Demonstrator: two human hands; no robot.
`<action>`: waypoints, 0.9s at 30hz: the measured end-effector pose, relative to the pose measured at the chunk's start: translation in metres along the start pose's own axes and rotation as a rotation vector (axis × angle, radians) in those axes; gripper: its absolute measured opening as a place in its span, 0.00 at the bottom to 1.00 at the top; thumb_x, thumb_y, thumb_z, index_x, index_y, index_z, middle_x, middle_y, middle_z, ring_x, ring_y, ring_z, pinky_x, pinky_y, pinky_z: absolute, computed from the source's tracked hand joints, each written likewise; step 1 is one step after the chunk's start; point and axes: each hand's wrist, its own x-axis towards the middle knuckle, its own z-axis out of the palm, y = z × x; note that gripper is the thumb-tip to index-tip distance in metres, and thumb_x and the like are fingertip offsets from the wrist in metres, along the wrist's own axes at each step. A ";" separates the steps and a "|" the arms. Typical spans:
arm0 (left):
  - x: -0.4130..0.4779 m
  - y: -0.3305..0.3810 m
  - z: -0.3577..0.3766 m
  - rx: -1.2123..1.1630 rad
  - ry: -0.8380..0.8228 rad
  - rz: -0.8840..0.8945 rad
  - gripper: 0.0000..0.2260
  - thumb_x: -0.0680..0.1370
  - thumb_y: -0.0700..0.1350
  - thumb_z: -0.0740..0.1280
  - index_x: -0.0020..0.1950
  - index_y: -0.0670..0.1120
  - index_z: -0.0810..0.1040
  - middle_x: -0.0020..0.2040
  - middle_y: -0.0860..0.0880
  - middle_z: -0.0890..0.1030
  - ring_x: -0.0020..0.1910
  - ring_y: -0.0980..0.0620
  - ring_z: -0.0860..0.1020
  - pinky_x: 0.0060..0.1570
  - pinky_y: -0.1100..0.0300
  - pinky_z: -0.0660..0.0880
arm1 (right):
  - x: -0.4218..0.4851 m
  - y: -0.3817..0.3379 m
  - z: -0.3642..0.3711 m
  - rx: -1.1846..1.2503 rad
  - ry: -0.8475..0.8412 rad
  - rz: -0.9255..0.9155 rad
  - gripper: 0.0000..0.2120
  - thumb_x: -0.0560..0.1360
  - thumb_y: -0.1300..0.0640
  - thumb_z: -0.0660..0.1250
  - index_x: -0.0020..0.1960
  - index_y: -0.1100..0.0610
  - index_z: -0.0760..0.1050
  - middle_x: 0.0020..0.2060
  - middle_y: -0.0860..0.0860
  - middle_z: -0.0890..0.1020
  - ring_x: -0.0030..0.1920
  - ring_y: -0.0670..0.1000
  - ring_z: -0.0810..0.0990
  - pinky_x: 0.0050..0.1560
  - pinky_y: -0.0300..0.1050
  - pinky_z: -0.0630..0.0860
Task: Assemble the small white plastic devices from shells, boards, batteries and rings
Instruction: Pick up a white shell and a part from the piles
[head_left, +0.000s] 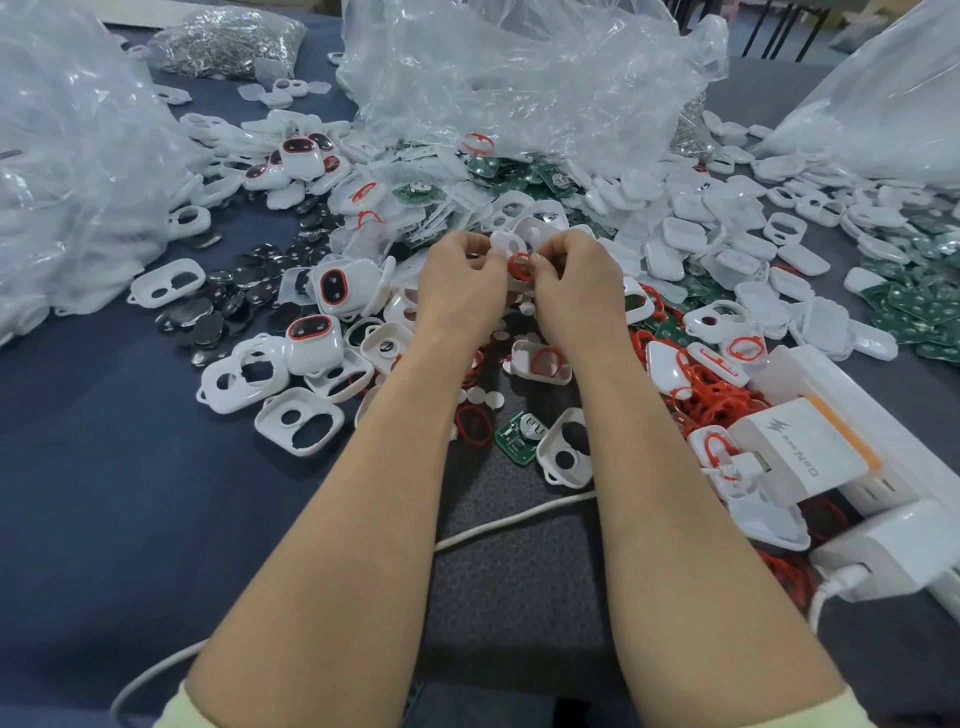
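Table (104, 467) carries stock around a central work spot: clear bags (519, 78) far, shell heap (701, 234) right, green boards (914, 306) far right, coin batteries (244, 296) left, all within reach. Hands are together mid-table, above the clutter. Left hand (460, 283) pinches a white shell (506, 244); right hand (576, 291) pinches a red ring (519, 265) against it, probably seating it. Shell's long axis looks near-far, ring face toward the camera; exact tilt unclear.

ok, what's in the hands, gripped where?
Left hand and right hand pinch one white shell by opposite edges; a red ring sits between their fingertips.
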 end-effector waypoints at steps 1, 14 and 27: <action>0.000 0.000 0.000 0.010 0.002 0.007 0.03 0.80 0.45 0.63 0.52 0.48 0.74 0.50 0.44 0.83 0.51 0.45 0.82 0.57 0.47 0.77 | 0.000 0.000 0.000 -0.004 -0.004 0.001 0.07 0.79 0.60 0.62 0.52 0.62 0.76 0.49 0.55 0.80 0.52 0.53 0.77 0.50 0.41 0.68; -0.002 -0.001 0.001 0.047 -0.013 0.044 0.08 0.77 0.46 0.69 0.53 0.47 0.73 0.47 0.47 0.84 0.47 0.52 0.83 0.55 0.51 0.79 | 0.001 0.001 0.001 -0.025 -0.024 0.002 0.07 0.79 0.60 0.61 0.53 0.62 0.75 0.50 0.56 0.80 0.53 0.54 0.76 0.50 0.41 0.67; 0.002 -0.004 -0.001 -0.137 -0.023 -0.041 0.06 0.77 0.41 0.68 0.44 0.48 0.72 0.42 0.44 0.85 0.45 0.44 0.84 0.53 0.44 0.80 | 0.000 0.001 0.001 0.037 -0.053 0.008 0.03 0.79 0.60 0.63 0.50 0.58 0.74 0.44 0.49 0.75 0.47 0.48 0.73 0.45 0.34 0.64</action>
